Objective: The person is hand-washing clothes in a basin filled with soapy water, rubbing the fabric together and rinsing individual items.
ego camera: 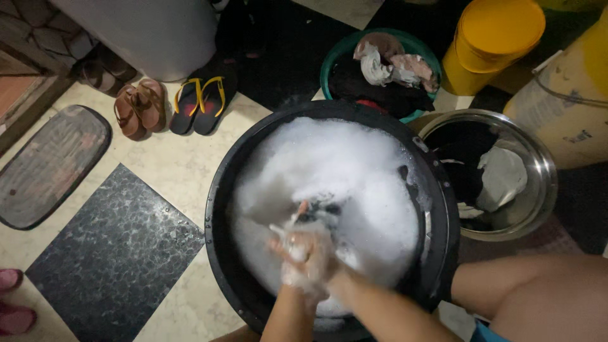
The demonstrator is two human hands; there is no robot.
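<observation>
Tiled floor [171,164] holds the big black tub [218,240]; steel bowl [544,190] just right of it, green basin [335,54] behind, sandals [140,106] and flip-flops [201,101] off to its upper left.

Three wash vessels sit on the floor: one black tub [218,209] full of foam, one green basin [335,54] of clothes, one steel bowl [544,183] of clothes. Two hands work in the foam: the left hand [292,250] and the right hand [320,256]. Two yellow containers [494,38] stand behind. There are two pairs of sandals, one brown [139,106], one black with yellow straps [202,101]. One dark mat [50,164] lies at the left.
</observation>
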